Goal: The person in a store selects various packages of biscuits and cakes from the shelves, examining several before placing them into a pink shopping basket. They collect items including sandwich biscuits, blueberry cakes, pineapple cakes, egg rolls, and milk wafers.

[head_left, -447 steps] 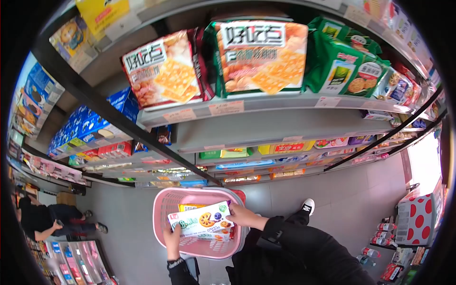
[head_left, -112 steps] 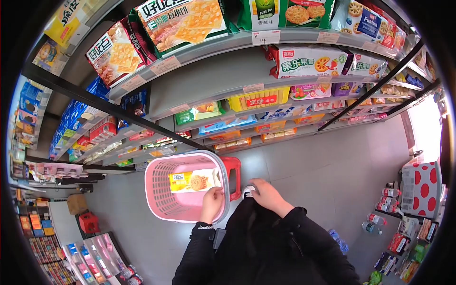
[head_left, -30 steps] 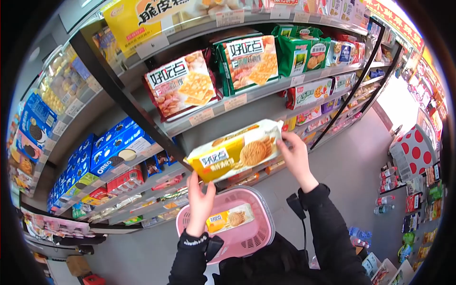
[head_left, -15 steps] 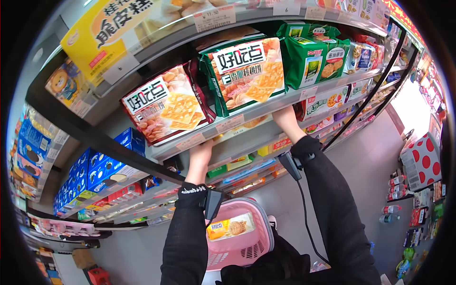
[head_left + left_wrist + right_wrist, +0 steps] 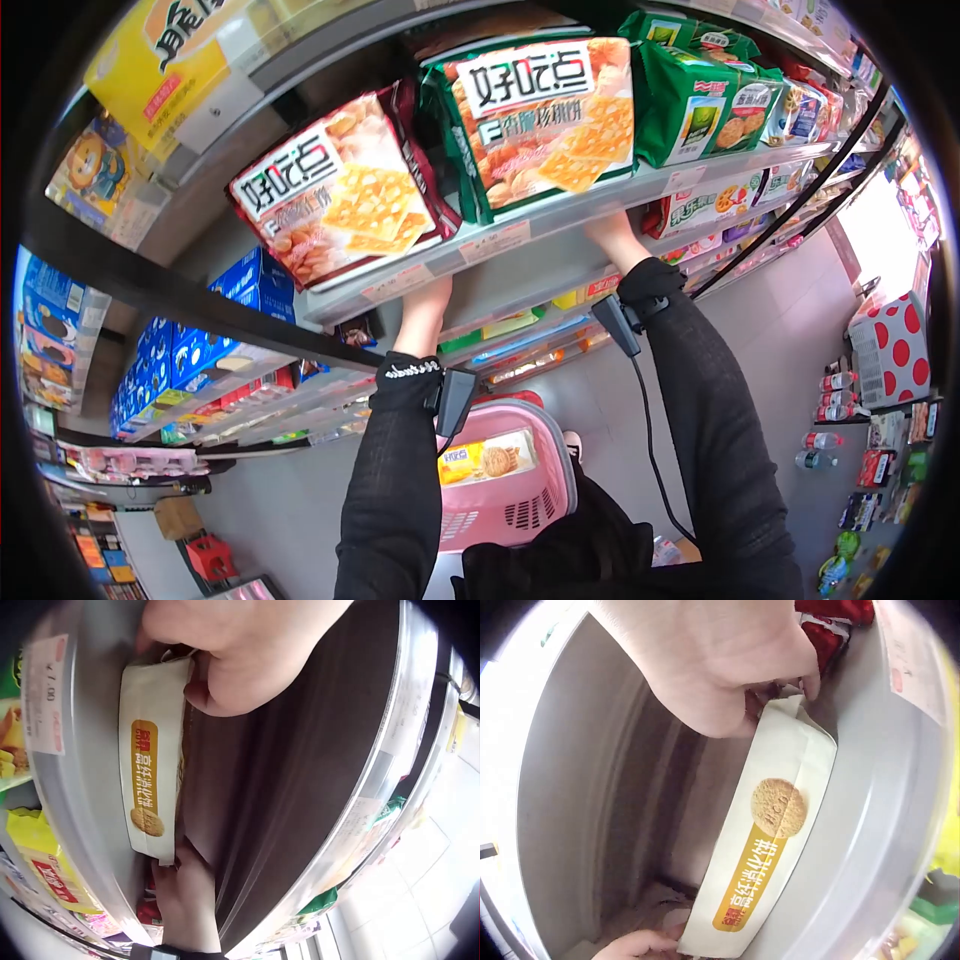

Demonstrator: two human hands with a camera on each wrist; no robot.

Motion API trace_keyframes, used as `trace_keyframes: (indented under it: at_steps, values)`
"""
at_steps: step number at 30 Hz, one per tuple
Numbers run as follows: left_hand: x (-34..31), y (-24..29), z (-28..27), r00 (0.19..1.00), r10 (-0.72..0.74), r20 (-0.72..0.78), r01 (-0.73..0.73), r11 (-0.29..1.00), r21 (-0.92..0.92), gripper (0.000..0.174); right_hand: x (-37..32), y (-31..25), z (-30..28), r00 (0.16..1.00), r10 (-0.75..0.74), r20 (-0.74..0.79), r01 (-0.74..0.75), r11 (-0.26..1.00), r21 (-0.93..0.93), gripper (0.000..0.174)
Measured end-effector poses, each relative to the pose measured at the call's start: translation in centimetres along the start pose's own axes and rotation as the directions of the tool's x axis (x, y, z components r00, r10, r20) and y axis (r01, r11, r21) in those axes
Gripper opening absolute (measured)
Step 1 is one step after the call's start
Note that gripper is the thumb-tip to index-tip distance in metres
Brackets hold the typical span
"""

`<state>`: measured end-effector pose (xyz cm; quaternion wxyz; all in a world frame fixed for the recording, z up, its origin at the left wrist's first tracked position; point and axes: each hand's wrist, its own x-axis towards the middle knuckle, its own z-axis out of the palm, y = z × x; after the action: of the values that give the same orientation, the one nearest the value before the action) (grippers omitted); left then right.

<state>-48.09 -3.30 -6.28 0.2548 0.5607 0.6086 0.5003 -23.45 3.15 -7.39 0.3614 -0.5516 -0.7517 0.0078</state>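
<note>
A biscuit pack (image 5: 154, 780) with a cream side and a yellow label lies on a grey shelf (image 5: 855, 825), just behind its front lip. My left hand (image 5: 427, 305) reaches in under the shelf above; in its wrist view, thumb and fingers pinch one end of the pack. At the other end my right hand (image 5: 615, 242) grips the crimped wrapper between thumb and fingers, as the right wrist view shows. From the head view the pack is hidden by the upper shelf. A pink basket (image 5: 562, 440) below contains a yellow and white biscuit pack (image 5: 490, 458).
Overhead, a shelf holds a maroon cracker bag (image 5: 340, 190), a green cracker bag (image 5: 540, 120) and green biscuit packs (image 5: 705, 110). A red and white biscuit pack (image 5: 710, 205) stands right of my right hand. A black post (image 5: 200, 300) slants at left.
A white biscuit pack left the basket for the shelf earlier. A second ago my hands held the yellow pack above the basket; they then carried it onto the shelf, out of the head view.
</note>
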Motion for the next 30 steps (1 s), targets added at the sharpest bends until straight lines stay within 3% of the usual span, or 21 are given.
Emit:
trace_keyframes:
  at_steps: [2, 3, 4, 6, 8, 10, 13, 14, 15, 16, 17, 18, 19, 20, 21, 22, 24, 25, 26, 28, 30]
  values:
    - [-0.1, 0.7, -0.8, 0.985, 0.104, 0.14, -0.147, 0.925, 0.352, 0.029, 1.0, -1.7, -2.4, 0.913, 0.193, 0.361, -0.118, 0.968, -0.22, 0.026]
    - [-1.3, 1.2, -0.9, 0.992, 0.087, 0.091, -0.102, 0.98, 0.174, 0.028, 0.8, -2.1, -2.5, 0.925, 0.216, 0.313, -0.168, 0.97, -0.173, 0.026]
    - [-2.7, 1.8, -1.5, 0.986, 0.148, 0.075, -0.157, 0.978, 0.136, 0.028, 0.3, -2.3, -2.5, 0.933, 0.241, 0.268, -0.214, 0.969, -0.123, 0.027]
    - [-6.0, 2.1, -2.0, 0.937, 0.316, -0.149, -0.261, 0.917, 0.302, 0.029, -3.1, -3.3, -3.1, 0.998, 0.05, -0.049, -0.045, 0.994, 0.095, 0.032]
    - [-10.2, 3.3, -3.9, 0.917, 0.388, -0.093, -0.36, 0.905, 0.226, 0.027, -7.2, -7.1, -4.9, 0.992, 0.018, -0.122, 0.009, 0.975, 0.22, 0.039]
    - [-15.1, 1.7, -6.3, 0.956, 0.285, 0.065, -0.289, 0.955, 0.071, 0.025, -12.1, -9.6, -5.7, 0.999, -0.016, -0.044, 0.026, 0.972, 0.235, 0.039]
    - [-21.9, -2.4, -9.0, 0.986, -0.024, 0.168, 0.003, 0.992, 0.124, 0.021, -19.5, -13.3, -4.8, 0.972, 0.017, 0.233, -0.114, 0.906, 0.407, 0.037]
    - [-23.9, -4.4, -9.7, 0.974, -0.139, 0.176, 0.113, 0.982, 0.153, 0.02, -21.9, -14.2, -3.7, 0.936, 0.029, 0.35, -0.206, 0.852, 0.481, 0.036]
    - [-25.6, -6.7, -10.3, 0.973, -0.149, 0.177, 0.122, 0.981, 0.154, 0.02, -24.1, -14.8, -2.4, 0.876, 0.03, 0.482, -0.271, 0.856, 0.44, 0.036]
    - [-27.3, -9.2, -10.8, 0.951, -0.263, 0.165, 0.234, 0.956, 0.176, 0.023, -26.2, -15.2, -1.1, 0.796, 0.032, 0.604, -0.33, 0.86, 0.389, 0.036]
    - [-28.7, -11.3, -11.3, 0.916, -0.372, 0.149, 0.341, 0.919, 0.195, 0.025, -28.3, -15.5, 0.4, 0.741, 0.052, 0.67, -0.371, 0.863, 0.344, 0.039]
    - [-29.5, -12.8, -11.7, 0.915, -0.376, 0.147, 0.346, 0.918, 0.195, 0.025, -30.0, -15.6, 2.1, 0.683, 0.071, 0.727, -0.406, 0.864, 0.297, 0.041]
    - [-30.4, -14.4, -12.1, 0.869, -0.465, 0.172, 0.402, 0.864, 0.304, 0.026, -31.7, -15.4, 3.8, 0.678, 0.069, 0.731, -0.408, 0.864, 0.296, 0.041]
    - [-31.3, -16.0, -12.5, 0.812, -0.553, 0.186, 0.447, 0.794, 0.411, 0.027, -33.5, -15.2, 5.6, 0.612, 0.161, 0.774, -0.474, 0.859, 0.196, 0.042]
    - [-32.0, -17.8, -12.7, 0.764, -0.614, 0.199, 0.489, 0.752, 0.442, 0.036, -34.6, -15.3, 7.0, 0.538, 0.254, 0.804, -0.533, 0.841, 0.091, 0.043]
    - [-32.9, -19.6, -12.7, 0.757, -0.622, 0.202, 0.494, 0.746, 0.445, 0.036, -35.7, -15.0, 8.3, 0.529, 0.257, 0.809, -0.539, 0.838, 0.086, 0.043]
    - [-33.8, -22.5, -12.2, 0.709, -0.691, 0.14, 0.519, 0.646, 0.56, 0.044, -36.8, -14.5, 10.4, 0.39, 0.427, 0.816, -0.734, 0.679, -0.004, 0.049]
    - [-34.0, -23.9, -12.0, 0.651, -0.749, 0.122, 0.579, 0.594, 0.558, 0.053, -37.6, -14.4, 11.2, 0.396, 0.483, 0.781, -0.731, 0.68, -0.05, 0.052]
    - [-34.3, -25.2, -11.8, 0.647, -0.751, 0.134, 0.576, 0.596, 0.56, 0.053, -38.3, -14.1, 12.0, 0.39, 0.494, 0.777, -0.736, 0.674, -0.059, 0.052]
    - [-34.5, -26.8, -11.1, 0.601, -0.799, 0.02, 0.698, 0.537, 0.474, 0.05, -39.2, -13.7, 12.7, 0.472, 0.546, 0.692, -0.705, 0.706, -0.075, 0.051]
    - [-34.6, -27.6, -10.5, 0.592, -0.805, 0.043, 0.703, 0.542, 0.46, 0.047, -39.8, -13.1, 13.2, 0.415, 0.571, 0.709, -0.74, 0.665, -0.102, 0.05]
